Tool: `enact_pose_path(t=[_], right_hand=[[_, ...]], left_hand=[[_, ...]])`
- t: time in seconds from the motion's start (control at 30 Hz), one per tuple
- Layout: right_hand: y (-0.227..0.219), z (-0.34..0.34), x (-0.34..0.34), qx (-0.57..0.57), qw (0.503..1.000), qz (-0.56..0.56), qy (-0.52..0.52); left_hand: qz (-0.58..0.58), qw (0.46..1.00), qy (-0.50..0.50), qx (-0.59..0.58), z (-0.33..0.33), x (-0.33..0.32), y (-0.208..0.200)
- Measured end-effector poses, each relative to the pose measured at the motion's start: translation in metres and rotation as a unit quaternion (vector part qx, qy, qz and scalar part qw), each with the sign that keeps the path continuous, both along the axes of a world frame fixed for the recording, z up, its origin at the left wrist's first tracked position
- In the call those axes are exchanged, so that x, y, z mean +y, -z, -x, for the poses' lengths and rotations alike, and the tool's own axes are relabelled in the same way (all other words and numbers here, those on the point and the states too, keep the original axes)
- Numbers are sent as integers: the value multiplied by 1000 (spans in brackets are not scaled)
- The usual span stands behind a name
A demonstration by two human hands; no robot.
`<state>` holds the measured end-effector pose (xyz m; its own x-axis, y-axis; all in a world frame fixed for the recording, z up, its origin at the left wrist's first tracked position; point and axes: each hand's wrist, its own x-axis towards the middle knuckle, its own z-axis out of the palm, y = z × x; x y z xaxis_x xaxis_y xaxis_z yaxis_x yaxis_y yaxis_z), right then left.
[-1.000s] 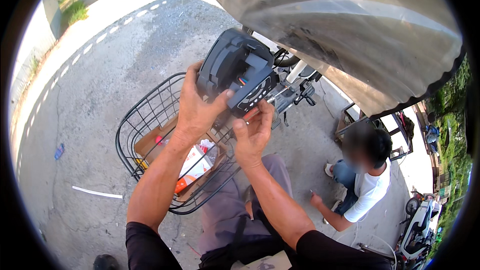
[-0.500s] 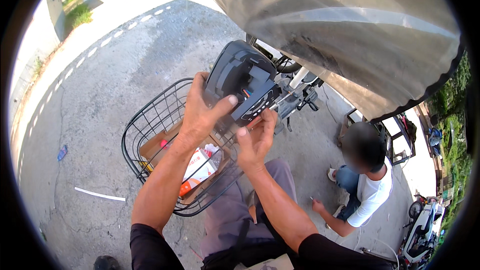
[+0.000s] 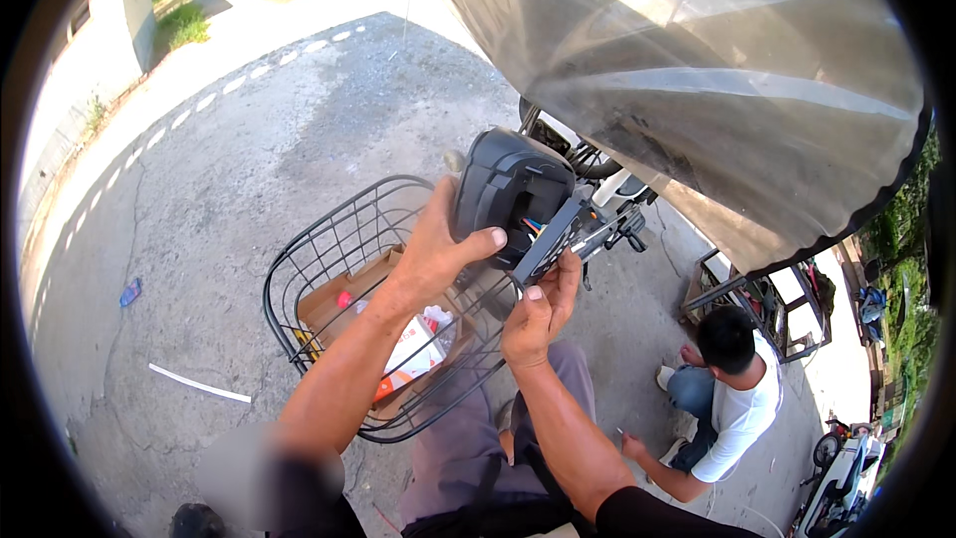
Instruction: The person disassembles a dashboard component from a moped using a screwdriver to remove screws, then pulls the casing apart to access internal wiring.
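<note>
My left hand is closed around the left side of a dark grey plastic housing, its thumb lying across the near edge. Inside the housing's opening a few coloured wires show. A flat black panel with pale markings stands tilted along the housing's right side. The thumb and fingers of my right hand pinch this panel at its lower end; part of their grip is hidden behind it. Both hands are raised above the near right part of a black wire basket.
A cardboard box with a white-and-orange carton sits in the basket. Beyond the housing are white bicycle-like parts under a large translucent sheet. To the right a person in a white shirt crouches near a metal frame.
The housing, panel and both hands appear lower and further right in the picture; the basket has also shifted right as the view moved. The crouching person's head has turned or lowered.
</note>
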<state>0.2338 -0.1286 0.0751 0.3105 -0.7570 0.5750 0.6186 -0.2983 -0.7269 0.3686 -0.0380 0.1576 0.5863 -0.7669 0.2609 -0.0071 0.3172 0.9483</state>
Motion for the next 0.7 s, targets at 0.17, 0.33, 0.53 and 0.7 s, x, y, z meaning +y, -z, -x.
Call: enact_pose_path(t=[0.17,0.33,0.53,0.7], right_hand=[[3,1,0,9,1000,-1,11],[-1,1,1,23,1000,12,16],[-10,1,4,-6,997,-70,-25],[-9,2,-1,-27,995,-91,-23]], left_hand=[[28,998,19,58,-1,-3,7],[23,998,-28,42,-9,-5,14],[24,996,-74,-52,12,-5,-8],[70,945,-143,-285,21,-13,6]])
